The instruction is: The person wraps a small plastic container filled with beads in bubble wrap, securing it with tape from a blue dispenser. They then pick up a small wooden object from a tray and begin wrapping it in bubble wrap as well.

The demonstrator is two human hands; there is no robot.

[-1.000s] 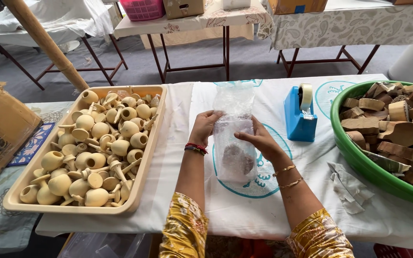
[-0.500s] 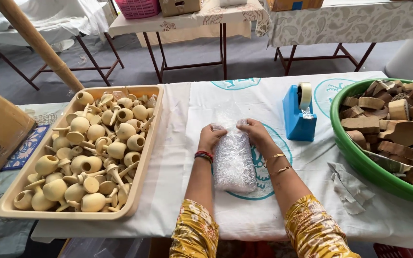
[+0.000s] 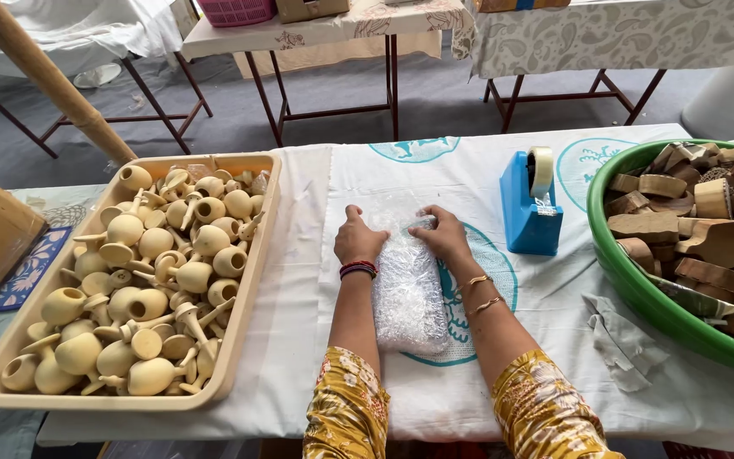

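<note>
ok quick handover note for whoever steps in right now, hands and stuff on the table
Left hand and right hand: both pressed on the far end of the bubble wrap bundle, which lies flat on the white tablecloth.
Tape dispenser stands just right of it, untouched.
Tray of clay pots on the left, green tub of wooden blocks on the right.
Done: bundle rolled up. Left: no tape on it that shows.

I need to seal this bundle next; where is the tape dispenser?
The blue tape dispenser stands on the white cloth just right of the right hand, between it and the green tub.
</note>
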